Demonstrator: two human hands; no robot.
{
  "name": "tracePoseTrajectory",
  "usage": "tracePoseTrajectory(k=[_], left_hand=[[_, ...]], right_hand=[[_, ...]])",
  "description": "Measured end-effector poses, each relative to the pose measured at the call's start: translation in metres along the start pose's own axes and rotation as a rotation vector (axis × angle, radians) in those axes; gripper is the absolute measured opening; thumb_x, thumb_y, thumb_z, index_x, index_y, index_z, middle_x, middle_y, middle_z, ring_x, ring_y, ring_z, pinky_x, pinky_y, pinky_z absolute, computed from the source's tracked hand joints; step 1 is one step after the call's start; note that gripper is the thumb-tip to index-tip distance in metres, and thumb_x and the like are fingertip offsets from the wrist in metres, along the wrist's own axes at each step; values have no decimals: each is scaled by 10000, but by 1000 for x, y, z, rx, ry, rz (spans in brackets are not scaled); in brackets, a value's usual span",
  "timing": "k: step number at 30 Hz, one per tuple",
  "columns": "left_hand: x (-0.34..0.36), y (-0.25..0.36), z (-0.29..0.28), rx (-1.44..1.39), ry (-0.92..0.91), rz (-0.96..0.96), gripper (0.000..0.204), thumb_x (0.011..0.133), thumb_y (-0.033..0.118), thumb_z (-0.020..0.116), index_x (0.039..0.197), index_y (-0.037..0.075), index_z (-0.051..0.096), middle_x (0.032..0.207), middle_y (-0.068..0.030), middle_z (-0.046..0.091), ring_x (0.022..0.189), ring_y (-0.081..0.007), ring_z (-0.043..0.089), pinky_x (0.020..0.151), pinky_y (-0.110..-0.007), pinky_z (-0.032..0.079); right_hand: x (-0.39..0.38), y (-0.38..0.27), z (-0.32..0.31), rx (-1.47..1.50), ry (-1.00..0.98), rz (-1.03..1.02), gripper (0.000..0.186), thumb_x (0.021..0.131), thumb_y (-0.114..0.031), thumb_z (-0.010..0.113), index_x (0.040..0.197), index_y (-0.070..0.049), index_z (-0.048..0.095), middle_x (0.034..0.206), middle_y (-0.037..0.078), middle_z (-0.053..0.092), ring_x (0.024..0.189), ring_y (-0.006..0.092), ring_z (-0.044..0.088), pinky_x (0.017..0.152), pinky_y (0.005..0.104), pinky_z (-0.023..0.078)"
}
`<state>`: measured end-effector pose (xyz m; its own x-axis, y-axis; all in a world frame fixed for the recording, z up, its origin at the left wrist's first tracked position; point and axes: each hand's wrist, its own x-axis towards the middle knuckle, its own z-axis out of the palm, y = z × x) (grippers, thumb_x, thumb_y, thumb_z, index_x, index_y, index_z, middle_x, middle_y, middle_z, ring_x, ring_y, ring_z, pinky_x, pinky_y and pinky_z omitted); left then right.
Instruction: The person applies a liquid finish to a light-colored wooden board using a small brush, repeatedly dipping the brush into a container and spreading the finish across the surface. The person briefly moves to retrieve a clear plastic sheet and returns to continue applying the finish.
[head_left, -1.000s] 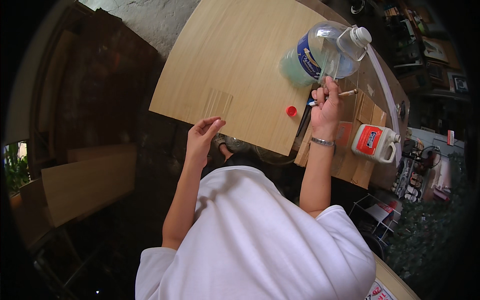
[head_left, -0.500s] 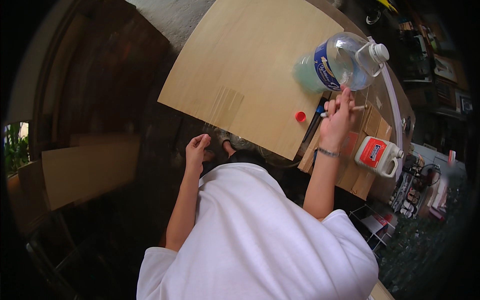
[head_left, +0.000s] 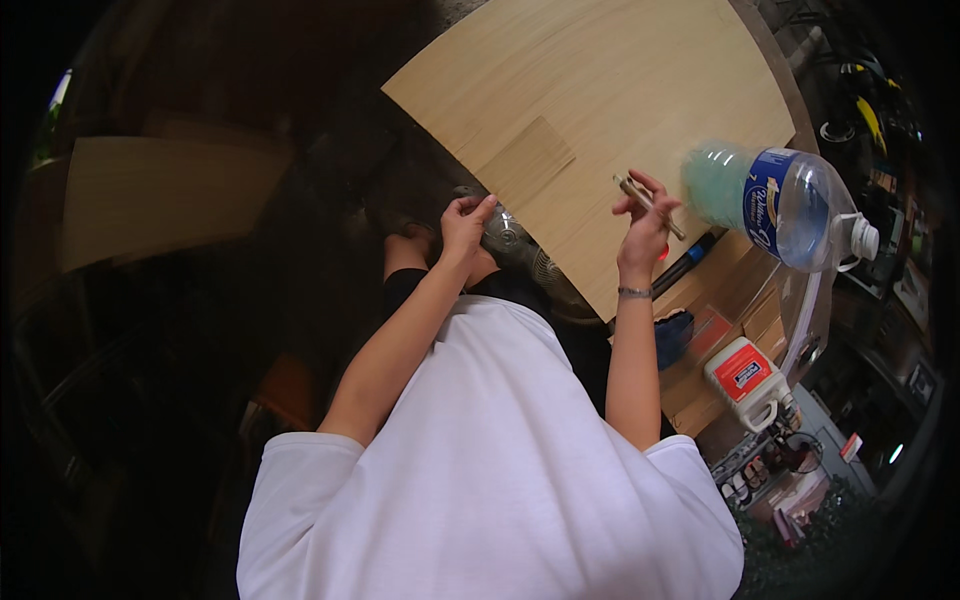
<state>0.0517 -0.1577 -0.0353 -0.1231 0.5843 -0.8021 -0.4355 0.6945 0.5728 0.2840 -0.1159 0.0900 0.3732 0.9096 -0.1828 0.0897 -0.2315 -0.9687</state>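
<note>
A white, red-labelled jug is sitting by brown cardboard; a panel is showing dimly at left.

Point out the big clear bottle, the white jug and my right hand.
Big clear bottle (head_left: 770, 200): head view, on its blue label.
White jug (head_left: 748, 378): head view, on its red label.
Right hand (head_left: 644, 238): head view, middle of the hand.

smooth wood-grained board, glossy plastic bottle, matt cloth shirt, plastic jug

Right fingers holding slender stick, clear bottle on wooden board, left fingers near board's edge
</note>
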Motion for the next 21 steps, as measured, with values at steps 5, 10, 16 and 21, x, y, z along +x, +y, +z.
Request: tracePoseTrajectory(k=[5,10,16,21], left_hand=[[-7,-5,-2,-136,-6,48,380,849,175,816,1123,20,603,955,-34,662,787,-94,625,611,-213,449],[-4,-3,-5,-133,-28,119,253,849,103,791,1035,-3,657,929,-50,709,832,-94,654,733,-228,507],[13,1,-6,-103,3,201,202,840,73,789,997,-4,688,920,-56,728,861,-104,675,801,-239,529],[12,-4,-10,-122,-5,217,202,831,74,797,987,-4,695,909,-55,729,850,-104,678,794,-240,535]], right_hand=[[34,17,39,-45,-206,-64,741,1017,-640,264,1185,-21,635,887,68,690,753,109,623,698,260,486],[41,26,59,-110,-399,-136,248,1005,-243,599,1116,-22,623,886,66,692,737,89,640,635,227,489],[34,43,86,-111,-596,-77,129,970,-81,630,1069,-9,591,824,55,674,705,91,639,603,221,496],[30,54,110,-181,-729,-10,125,972,-77,624,1066,-5,587,822,59,674,709,96,643,593,221,496]])
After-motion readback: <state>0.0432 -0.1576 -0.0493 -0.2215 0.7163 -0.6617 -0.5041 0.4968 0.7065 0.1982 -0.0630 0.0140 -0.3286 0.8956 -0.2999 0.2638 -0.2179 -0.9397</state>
